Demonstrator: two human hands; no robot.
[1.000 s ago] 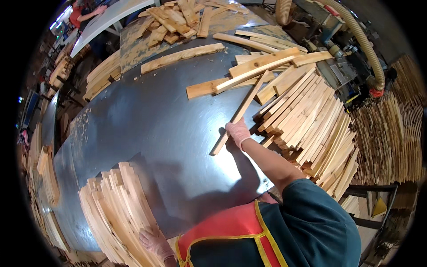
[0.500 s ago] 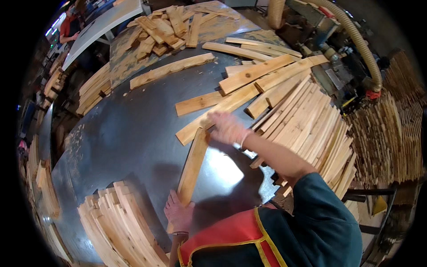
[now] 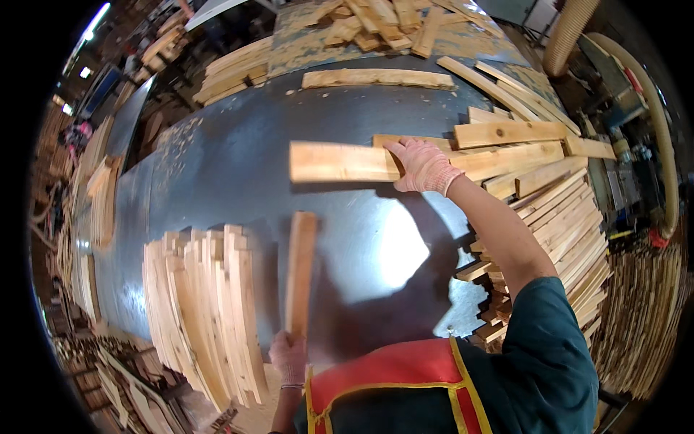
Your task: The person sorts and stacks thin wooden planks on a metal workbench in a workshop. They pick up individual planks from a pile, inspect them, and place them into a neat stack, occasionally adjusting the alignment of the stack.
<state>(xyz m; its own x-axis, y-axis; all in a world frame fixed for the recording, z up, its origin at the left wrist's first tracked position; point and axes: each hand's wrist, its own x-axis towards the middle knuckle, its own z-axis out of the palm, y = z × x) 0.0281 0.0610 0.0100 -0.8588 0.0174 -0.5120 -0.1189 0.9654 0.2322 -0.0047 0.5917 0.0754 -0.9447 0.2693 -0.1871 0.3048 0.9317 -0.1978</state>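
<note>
My left hand [image 3: 289, 358], in a pale knit glove, grips the near end of a short wooden board [image 3: 301, 275], which points away from me beside a stack of boards [image 3: 210, 304]. Farther off, my gloved right hand [image 3: 423, 168] is closed over a longer wooden board [image 3: 340, 162], thumb on the near edge and fingers over the far edge. That board lies crosswise, its left end over the metal table [image 3: 238, 166]. Its right part runs toward other loose boards [image 3: 510, 133], and behind it another board is partly hidden.
A large pile of boards [image 3: 560, 224] stands at the right, by a machine with a ribbed hose [image 3: 571, 36]. One rough-edged board [image 3: 376, 78] lies across the table's far side. Beyond it is a heap of short pieces [image 3: 376, 25].
My right hand has moved from the short board's far end onto the long board, which is now turned more crosswise. The left hand's board has swung left to point straight away. The view has shifted.
</note>
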